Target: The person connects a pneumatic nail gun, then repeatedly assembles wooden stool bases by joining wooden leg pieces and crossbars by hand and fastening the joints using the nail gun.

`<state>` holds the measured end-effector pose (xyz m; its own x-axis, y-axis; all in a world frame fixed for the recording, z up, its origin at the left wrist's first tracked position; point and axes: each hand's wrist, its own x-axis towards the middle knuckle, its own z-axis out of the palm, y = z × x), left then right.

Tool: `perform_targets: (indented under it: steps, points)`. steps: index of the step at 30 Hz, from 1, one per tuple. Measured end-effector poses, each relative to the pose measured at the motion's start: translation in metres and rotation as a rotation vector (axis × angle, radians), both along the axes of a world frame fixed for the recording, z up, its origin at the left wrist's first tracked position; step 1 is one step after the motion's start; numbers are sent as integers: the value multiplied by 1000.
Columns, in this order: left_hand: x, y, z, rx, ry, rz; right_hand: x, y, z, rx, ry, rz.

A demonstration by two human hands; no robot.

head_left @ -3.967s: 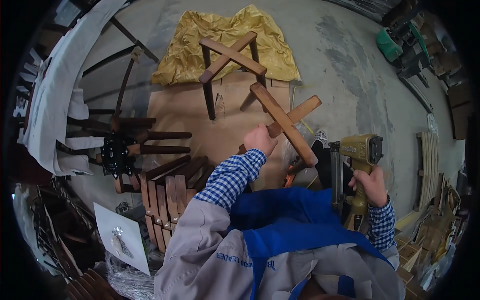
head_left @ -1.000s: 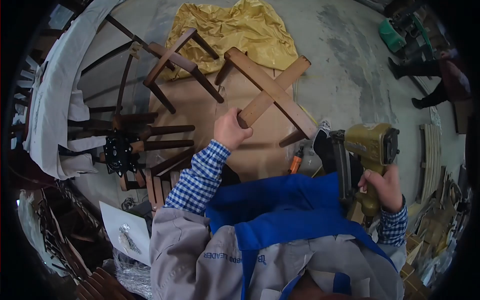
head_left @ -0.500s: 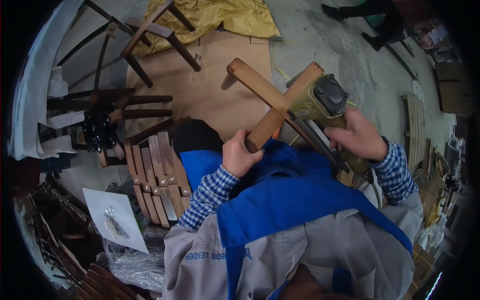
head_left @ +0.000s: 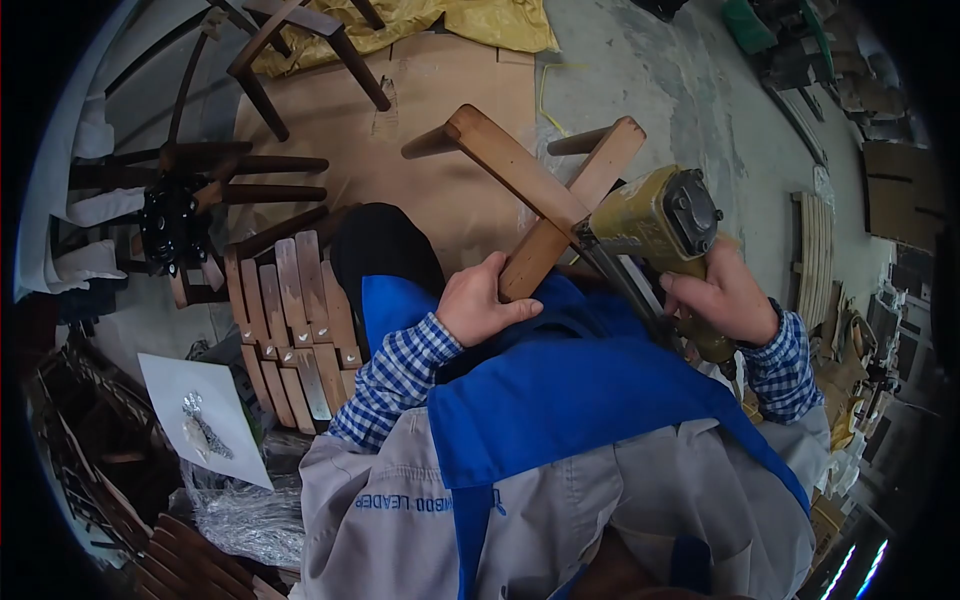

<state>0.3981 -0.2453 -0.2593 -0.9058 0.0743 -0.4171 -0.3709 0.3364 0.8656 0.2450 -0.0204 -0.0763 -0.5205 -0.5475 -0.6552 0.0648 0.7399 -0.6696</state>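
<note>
My left hand [head_left: 487,302] is closed round the near end of one bar of a crossed wooden leg frame [head_left: 520,180]. The frame leans over my lap with its legs pointing away from me. My right hand [head_left: 725,292] grips the handle of a gold nail gun [head_left: 655,215]. The gun's nose end rests at or just beside the point where the two bars cross; whether it touches is hard to tell. A blue apron [head_left: 590,400] covers my lap below the frame.
Another leg frame [head_left: 315,30] stands at the upper left on brown cardboard [head_left: 440,100], near a yellow sheet [head_left: 500,22]. Stacked wooden pieces [head_left: 290,310] and a white board with small metal parts [head_left: 175,400] lie at the left. Slatted wood [head_left: 815,255] is at the right.
The leg frame has come nearer to my lap, and the nail gun has moved left from my right side to the crossing of its bars. The person at the upper right has mostly left view.
</note>
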Motion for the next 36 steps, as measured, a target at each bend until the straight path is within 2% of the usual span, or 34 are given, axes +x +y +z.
perform_targets:
  steps: [2, 7, 14, 16, 23, 36]
  points:
    - [8, 2, -6, 55, 114, 77, 7, -6, 3, -40, 18, -13]
    - [19, 2, -16, 96, 104, 103, 18, -10, -3, -62, 59, 16]
    - [31, 4, -33, 115, 180, 158, 30, -31, 19, 74, 87, -8]
    - [30, 1, -28, 120, 154, 149, 35, -28, 17, -47, 129, -83]
    - [36, 1, -26, 79, 166, 159, 33, -36, -1, 71, 106, 92]
    - [34, 8, -22, 51, 139, 158, 39, -27, -6, 40, 115, 54]
